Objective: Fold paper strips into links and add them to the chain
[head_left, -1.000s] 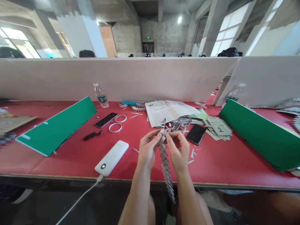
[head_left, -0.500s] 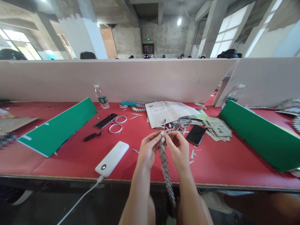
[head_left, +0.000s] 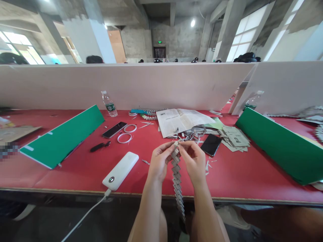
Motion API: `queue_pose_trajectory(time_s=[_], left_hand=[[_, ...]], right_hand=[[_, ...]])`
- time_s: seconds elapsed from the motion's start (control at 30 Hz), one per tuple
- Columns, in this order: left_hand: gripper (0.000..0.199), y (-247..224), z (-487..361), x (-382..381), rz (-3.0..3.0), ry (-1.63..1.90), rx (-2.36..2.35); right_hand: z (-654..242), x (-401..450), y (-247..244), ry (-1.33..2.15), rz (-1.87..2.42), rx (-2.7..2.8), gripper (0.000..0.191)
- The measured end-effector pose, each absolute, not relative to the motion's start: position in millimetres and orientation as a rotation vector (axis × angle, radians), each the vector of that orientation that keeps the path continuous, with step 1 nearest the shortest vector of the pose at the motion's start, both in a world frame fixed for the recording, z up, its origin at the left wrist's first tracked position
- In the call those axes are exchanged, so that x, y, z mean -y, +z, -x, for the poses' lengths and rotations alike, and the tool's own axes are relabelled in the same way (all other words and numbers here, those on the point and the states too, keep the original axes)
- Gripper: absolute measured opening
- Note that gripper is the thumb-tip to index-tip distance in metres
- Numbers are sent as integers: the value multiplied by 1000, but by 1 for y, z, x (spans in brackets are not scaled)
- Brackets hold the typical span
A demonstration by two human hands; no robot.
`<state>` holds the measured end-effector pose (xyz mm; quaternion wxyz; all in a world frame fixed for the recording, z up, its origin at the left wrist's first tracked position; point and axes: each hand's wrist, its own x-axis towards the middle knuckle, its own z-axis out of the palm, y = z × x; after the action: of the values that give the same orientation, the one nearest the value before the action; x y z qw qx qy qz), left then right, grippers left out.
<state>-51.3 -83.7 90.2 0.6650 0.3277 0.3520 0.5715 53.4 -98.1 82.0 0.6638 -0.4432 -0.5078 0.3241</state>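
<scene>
Between my two hands hangs a zigzag chain of folded paper (head_left: 177, 178), grey like newsprint, its lower end dangling past the table edge toward my lap. My left hand (head_left: 161, 160) pinches the top of the chain from the left. From the other side my right hand (head_left: 193, 158) grips the same top end, thumb and fingertips close together. Just beyond my fingers lies a heap of folded paper strips (head_left: 193, 133), partly covered by a newspaper sheet (head_left: 183, 120). Small paper scraps (head_left: 207, 166) are scattered right of my right hand.
A black phone (head_left: 211, 145) and cut paper pieces (head_left: 236, 138) lie to the right. Leftward are a white power bank (head_left: 121, 170) with a cable, another phone (head_left: 114, 129), tape rings (head_left: 124, 138) and a dark-handled tool (head_left: 100, 146). Green boards (head_left: 68, 136) flank both sides; a pale partition (head_left: 131, 85) stands behind.
My right hand has shifted very slightly to the right. The hanging chain's lower end has swung a little to the left. Both hands still hold its top.
</scene>
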Motion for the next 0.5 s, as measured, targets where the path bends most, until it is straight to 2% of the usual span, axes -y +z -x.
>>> queue_pose_trajectory(time_s=[0.5], left_hand=[[24,85,58,80,-722,1182,-790]], right_hand=[[-58,100,83,779,1036,1231,6]])
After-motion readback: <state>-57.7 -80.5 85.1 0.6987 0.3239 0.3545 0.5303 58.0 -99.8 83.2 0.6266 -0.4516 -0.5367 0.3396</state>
